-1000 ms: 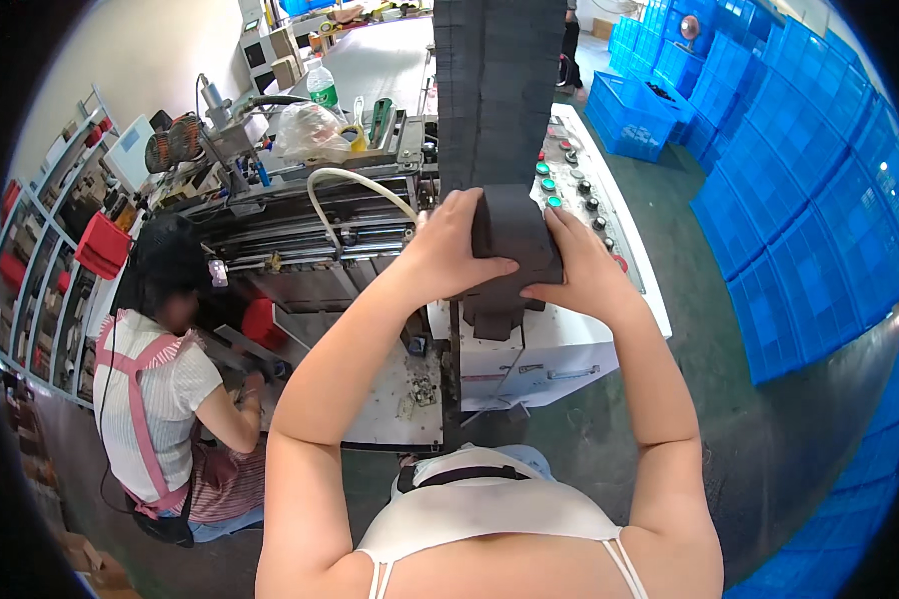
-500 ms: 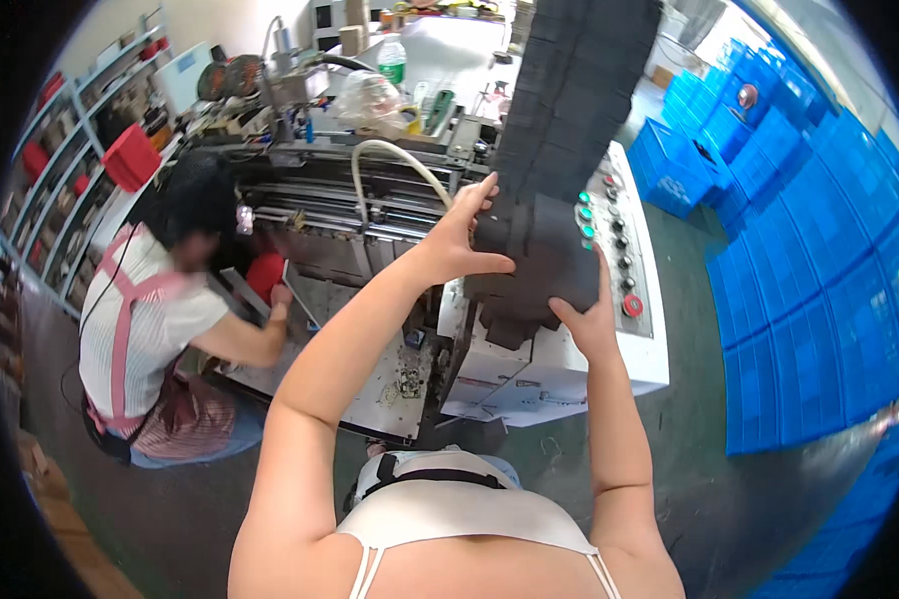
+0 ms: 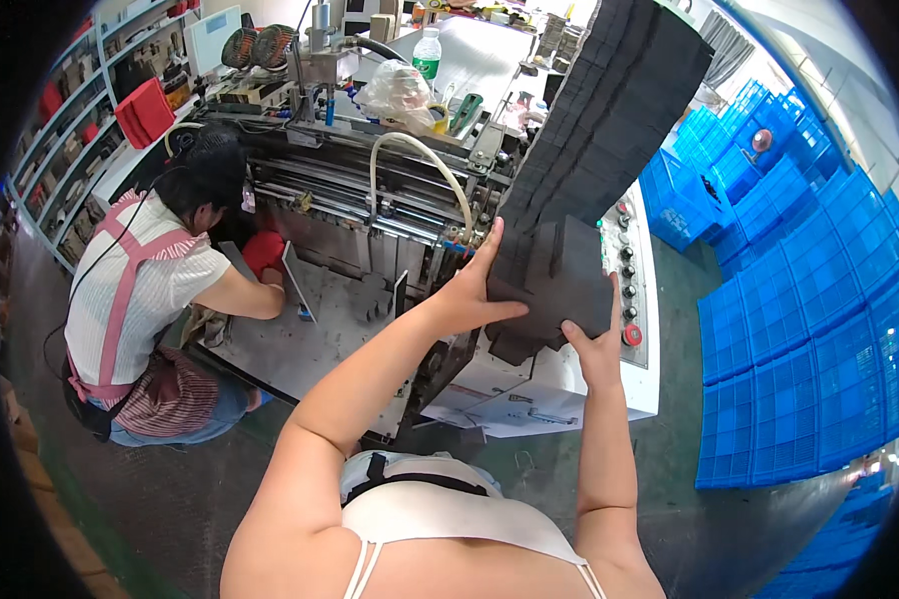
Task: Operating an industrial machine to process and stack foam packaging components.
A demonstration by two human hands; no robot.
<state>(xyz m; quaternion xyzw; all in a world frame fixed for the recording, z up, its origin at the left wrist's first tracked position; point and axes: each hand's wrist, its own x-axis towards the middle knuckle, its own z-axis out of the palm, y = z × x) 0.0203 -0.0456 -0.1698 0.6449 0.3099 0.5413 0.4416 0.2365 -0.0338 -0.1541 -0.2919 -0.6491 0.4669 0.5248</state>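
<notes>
Your left hand (image 3: 474, 298) and right hand (image 3: 599, 349) grip a dark bundle (image 3: 559, 280) between them, one on each side. On the left, your fingers are spread, the index finger pointing upward and the thumb laid across the near face. On the right, your thumb presses the near face too, while your fingers go around the far side, partly hidden.

You have the bundle in front of you, above the white cabinet (image 3: 569, 394), at the near end of a tall dark stack (image 3: 619, 110). Whether the two touch, I cannot tell. Just right of your right hand runs a control panel (image 3: 644, 324) with a red button (image 3: 631, 334).

To your left is a machine (image 3: 310, 180) with a pale hose (image 3: 402, 138) arching over it; behind the hose are a plastic bag (image 3: 398, 95) and a bottle (image 3: 427, 58). A co-worker (image 3: 140, 290) in a pink apron bends by the machine, one arm reaching toward a red thing (image 3: 263, 252). Blue crates (image 3: 809, 329) are stacked well to your right.
</notes>
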